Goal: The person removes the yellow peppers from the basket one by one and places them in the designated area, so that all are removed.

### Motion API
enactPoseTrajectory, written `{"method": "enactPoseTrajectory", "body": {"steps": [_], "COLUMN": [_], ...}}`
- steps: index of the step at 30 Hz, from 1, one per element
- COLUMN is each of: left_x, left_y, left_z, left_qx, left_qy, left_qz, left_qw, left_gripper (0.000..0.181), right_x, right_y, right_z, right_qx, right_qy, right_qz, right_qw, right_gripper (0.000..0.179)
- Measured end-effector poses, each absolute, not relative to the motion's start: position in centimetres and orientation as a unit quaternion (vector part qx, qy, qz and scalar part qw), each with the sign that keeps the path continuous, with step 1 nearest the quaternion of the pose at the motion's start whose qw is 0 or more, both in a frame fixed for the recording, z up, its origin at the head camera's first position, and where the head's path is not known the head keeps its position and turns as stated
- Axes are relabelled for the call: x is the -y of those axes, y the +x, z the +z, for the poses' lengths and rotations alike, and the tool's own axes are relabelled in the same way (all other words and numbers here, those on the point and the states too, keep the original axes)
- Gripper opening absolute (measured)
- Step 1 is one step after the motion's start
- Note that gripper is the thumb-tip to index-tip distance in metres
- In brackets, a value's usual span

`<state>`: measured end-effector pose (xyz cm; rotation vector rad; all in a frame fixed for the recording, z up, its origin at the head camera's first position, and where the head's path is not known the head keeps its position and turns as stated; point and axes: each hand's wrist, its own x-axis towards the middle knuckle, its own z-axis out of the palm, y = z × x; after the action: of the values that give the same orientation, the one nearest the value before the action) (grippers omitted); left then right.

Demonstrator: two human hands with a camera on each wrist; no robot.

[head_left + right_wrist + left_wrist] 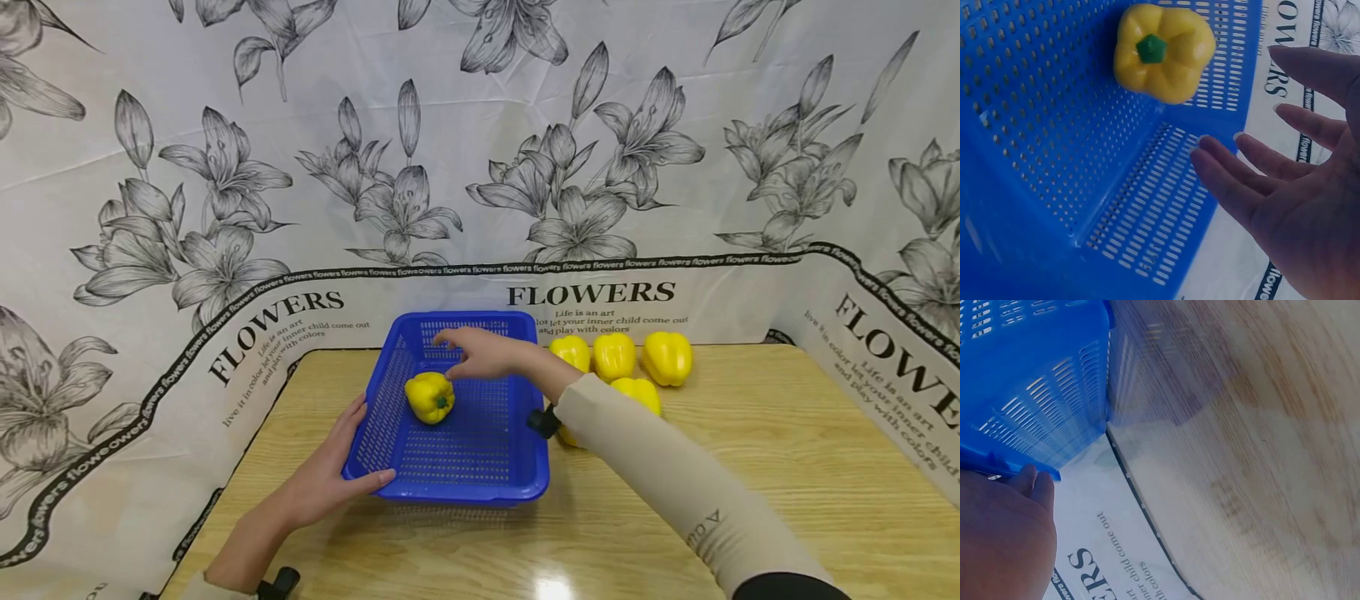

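A blue plastic basket [465, 492] with slotted walls stands on the table. Inside, toward its left wall, lies one yellow bell pepper [430, 397], its green stem facing the near right. At the near left corner my left hand [330, 471] grips the rim, thumb along the front edge and fingers at the left side; in the left wrist view, fingertips [1040, 484] bend at the rim. Over the far part of the basket is my right hand [483, 353], fingers spread and nothing in them. The right wrist view shows the pepper [1163, 53] apart from those fingers.
Right of the basket, several more yellow bell peppers [667, 358] sit on the wooden table [750, 450], some partly hidden behind my right forearm. A white flower-printed cloth [420, 208] hangs behind and at both sides.
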<state>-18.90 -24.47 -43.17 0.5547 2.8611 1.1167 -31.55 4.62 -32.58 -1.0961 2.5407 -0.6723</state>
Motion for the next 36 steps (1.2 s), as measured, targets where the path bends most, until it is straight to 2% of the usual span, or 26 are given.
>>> {"method": "enactPoseTrajectory", "body": {"steps": [13, 20, 23, 28, 36], "left_x": [24.6, 24.6, 24.7, 24.7, 24.7], "left_y": [-19.0, -19.0, -19.0, -19.0, -18.9], "left_z": [-43.3, -43.4, -43.4, -43.3, -43.3], "left_qx": [-0.916, -0.916, -0.917, -0.914, -0.912], "left_qy": [0.181, 0.184, 0.183, 0.189, 0.191], "left_qz": [0.358, 0.357, 0.354, 0.358, 0.363], "left_qw": [0.007, 0.003, -0.002, -0.002, -0.001], "left_gripper": [0.103, 0.103, 0.104, 0.103, 0.103], "right_x": [-1.1, -0.5, -0.2, 0.4, 1.0], "right_y": [-32.7, -32.2, -31.9, -31.5, -31.1], "right_z": [-35.5, -36.3, -36.5, -37.0, -37.4], "right_qx": [-0.901, -0.898, -0.895, -0.899, -0.917], "right_qy": [-0.349, -0.353, -0.376, -0.405, -0.374], "right_qz": [-0.186, -0.167, -0.146, -0.086, -0.055], "right_qw": [0.178, 0.201, 0.19, 0.145, 0.13], "right_gripper": [0.058, 0.08, 0.082, 0.07, 0.065]}}
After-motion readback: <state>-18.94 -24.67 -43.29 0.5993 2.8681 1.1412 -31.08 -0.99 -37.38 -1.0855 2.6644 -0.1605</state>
